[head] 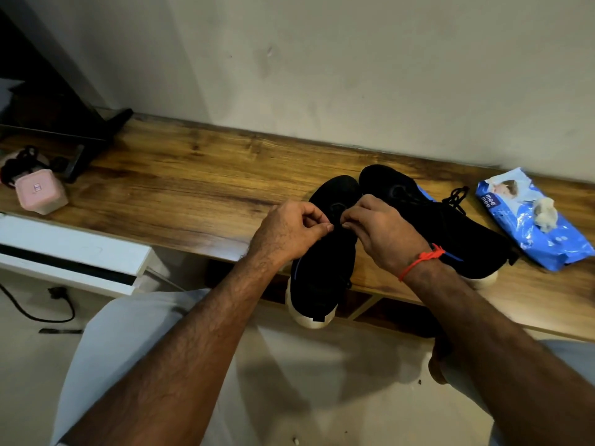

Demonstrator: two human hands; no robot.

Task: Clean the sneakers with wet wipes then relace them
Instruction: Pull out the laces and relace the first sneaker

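We're in the relacing phase, by our read. Both hands are over the near sneaker point(322, 252), which sits at the front edge of the wooden shelf point(193, 175) with its white heel hanging over that edge. Left hand point(289, 230) has thumb and forefinger pressed together in a pinch; right hand point(380, 230) has fingertips curled in against it. They look clamped on a lace end over the upper eyelets, but the lace itself is black on black and we can't make it out.

Second sneaker point(434, 220) lies just beside the first, toes near touching, heel toward the front edge too. A loose black lace point(457, 197) is bunched at its far side, so we judge that shoe isn't laced yet.

Wiping looks done: a crumpled used wipe point(544, 210) sits on the blue wet wipes pack point(531, 220) toward the right end of the shelf. Can't verify cleanliness on black fabric.

Left to do, as we see it: finish this shoe, then lace the other.

Room:
- Left half of the shelf has free surface as far as the pink container point(42, 191) at the left end.
- Wall runs along the back edge, just behind the toes.
- Right side is tight: second shoe, lace, pack all near.
- Overhanging heel could tip off if we pull the lace hard toward us.
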